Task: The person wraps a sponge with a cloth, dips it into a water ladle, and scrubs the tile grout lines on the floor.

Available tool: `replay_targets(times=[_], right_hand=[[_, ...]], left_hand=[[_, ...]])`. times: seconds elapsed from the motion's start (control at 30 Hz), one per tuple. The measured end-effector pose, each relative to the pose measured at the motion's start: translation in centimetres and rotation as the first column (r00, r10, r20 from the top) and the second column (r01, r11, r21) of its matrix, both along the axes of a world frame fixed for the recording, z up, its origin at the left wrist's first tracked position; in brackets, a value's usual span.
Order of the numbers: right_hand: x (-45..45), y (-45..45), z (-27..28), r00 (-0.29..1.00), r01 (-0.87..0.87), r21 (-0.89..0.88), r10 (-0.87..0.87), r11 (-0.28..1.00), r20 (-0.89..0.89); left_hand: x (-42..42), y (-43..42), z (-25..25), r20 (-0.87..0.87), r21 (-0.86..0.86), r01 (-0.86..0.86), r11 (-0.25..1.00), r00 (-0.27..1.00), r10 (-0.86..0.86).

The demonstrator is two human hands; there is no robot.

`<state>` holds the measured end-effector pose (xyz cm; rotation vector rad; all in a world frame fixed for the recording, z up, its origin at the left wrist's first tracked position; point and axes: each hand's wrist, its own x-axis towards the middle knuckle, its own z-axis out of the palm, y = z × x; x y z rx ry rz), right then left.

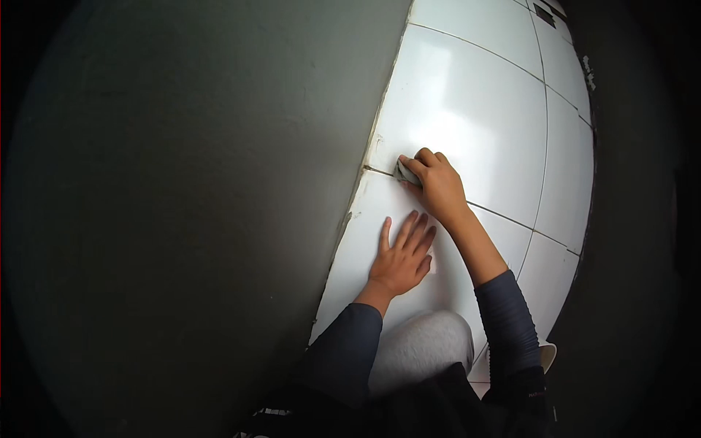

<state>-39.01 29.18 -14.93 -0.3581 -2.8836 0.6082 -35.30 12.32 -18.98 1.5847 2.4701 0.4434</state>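
Observation:
My right hand (440, 186) is closed on a small grey, flat piece (406, 172), its kind hard to make out. That piece is pressed against the white tile (467, 124) at the dark joint (380, 171), close to the tiles' left edge. Below it, my left hand (403, 255) lies flat with fingers spread on the neighbouring white tile (350, 270), holding nothing. Part of the grey piece is hidden behind my right fingers.
A plain dark grey surface (204, 182) borders the tiles on the left. My knee in light grey cloth (427, 347) rests by the near tile. A pale container rim (548, 355) shows beside my right sleeve. At the far end lies a dark square (545, 14).

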Motion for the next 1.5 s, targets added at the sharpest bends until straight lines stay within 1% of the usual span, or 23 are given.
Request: replay_targets(times=[0.03,0.2,0.27,0.33,0.43,0.53,0.67,0.73,0.77,0.8,0.87,0.93,1.0,1.03,1.1,1.13,1.17,1.2,1.23,1.3,1.37,1.43,1.5], right_hand=[[0.1,0.0,-0.1,1.000,-0.005,0.001,0.005,1.000,0.005],[-2.1,-2.4,-1.3,0.980,-0.081,0.033,0.085,0.996,-0.179],[-3.4,-3.4,-1.8,0.971,-0.082,0.042,0.090,0.996,-0.221],[-3.9,-4.0,-2.1,0.967,-0.039,0.070,0.056,0.997,-0.250],[-2.3,-2.5,-1.6,0.976,-0.088,0.118,0.109,0.989,-0.187],[0.2,-1.2,-1.1,0.989,-0.072,0.107,0.085,0.992,-0.120],[0.0,-1.3,-0.8,0.994,-0.046,0.089,0.054,0.995,-0.091],[-1.4,-2.0,-1.4,0.986,-0.062,0.111,0.077,0.992,-0.145],[-2.3,-2.7,-1.6,0.978,-0.067,0.111,0.087,0.992,-0.189],[-3.3,-3.4,-1.7,0.967,-0.059,0.104,0.083,0.993,-0.240],[-4.2,-3.8,-1.6,0.973,-0.032,0.057,0.044,0.998,-0.226],[-4.0,-3.7,-1.4,0.976,-0.030,0.023,0.034,0.999,-0.214],[-2.7,-2.2,-1.0,0.993,-0.083,-0.041,0.079,0.996,-0.089],[-2.0,-1.8,-0.6,0.999,-0.038,-0.157,0.033,0.987,-0.030],[-0.7,-0.1,-0.3,1.000,0.016,-0.510,-0.026,0.860,-0.013],[-0.2,0.4,0.1,1.000,0.018,-0.503,-0.028,0.864,-0.013],[0.4,0.8,0.7,0.993,0.105,-0.773,-0.104,0.626,0.051],[0.9,1.1,1.2,0.979,0.175,-0.938,-0.150,0.300,0.135],[1.3,1.2,1.2,0.980,0.172,-0.937,-0.152,0.304,0.130],[2.0,1.3,0.5,0.973,0.117,-0.991,-0.194,-0.067,0.128],[2.2,1.2,-0.2,0.968,0.078,-0.990,-0.230,-0.114,0.103],[2.1,0.9,-0.2,0.942,0.066,-0.931,-0.285,-0.358,0.176],[1.6,0.8,-0.6,0.944,0.045,-0.942,-0.295,-0.333,0.150]], left_hand=[[0.0,0.0,0.1,-0.008,-0.002,0.000,1.000,1.000,0.000],[0.2,-0.1,-0.4,-0.036,-0.035,0.009,0.999,0.999,-0.011],[0.0,0.1,0.3,0.071,-0.239,0.045,0.970,0.997,-0.029],[-0.1,0.1,0.0,0.067,-0.224,0.047,0.974,0.997,-0.033],[0.2,-0.3,-0.3,0.092,-0.175,0.035,0.984,0.996,-0.020],[0.0,-0.1,-0.3,-0.013,0.058,-0.005,0.998,1.000,0.006],[0.1,-0.1,-0.5,-0.037,0.054,0.004,0.999,0.999,-0.002],[0.2,-0.2,-0.8,-0.020,-0.047,0.008,0.999,1.000,-0.009],[0.3,-0.1,-0.7,-0.024,-0.043,0.013,0.999,1.000,-0.014],[0.2,0.0,-0.1,0.019,-0.127,0.014,0.992,1.000,-0.012],[0.0,0.2,0.7,0.066,-0.244,0.027,0.969,0.998,-0.012],[0.1,0.0,0.3,0.055,-0.200,0.031,0.979,0.998,-0.020],[0.0,-0.1,-0.2,0.017,-0.080,0.012,0.997,1.000,-0.011],[-0.1,-0.2,-0.1,0.018,-0.082,-0.002,0.997,1.000,0.003],[0.0,-0.1,0.0,-0.020,-0.011,0.000,1.000,1.000,0.000],[0.0,-0.1,0.3,-0.009,-0.039,-0.001,0.999,1.000,0.001],[0.0,0.0,0.3,-0.011,-0.030,0.003,1.000,1.000,-0.003],[0.0,0.0,0.3,-0.020,-0.024,0.002,1.000,1.000,-0.003],[0.0,0.0,0.2,-0.031,-0.020,0.000,1.000,1.000,0.000],[0.0,0.0,0.1,-0.028,-0.021,0.000,1.000,1.000,-0.001],[0.0,-0.1,0.1,-0.024,-0.027,-0.002,1.000,1.000,0.001],[0.0,-0.1,0.1,0.004,-0.009,-0.002,1.000,1.000,0.002],[0.0,-0.1,0.1,-0.003,-0.015,-0.003,1.000,1.000,0.003]])
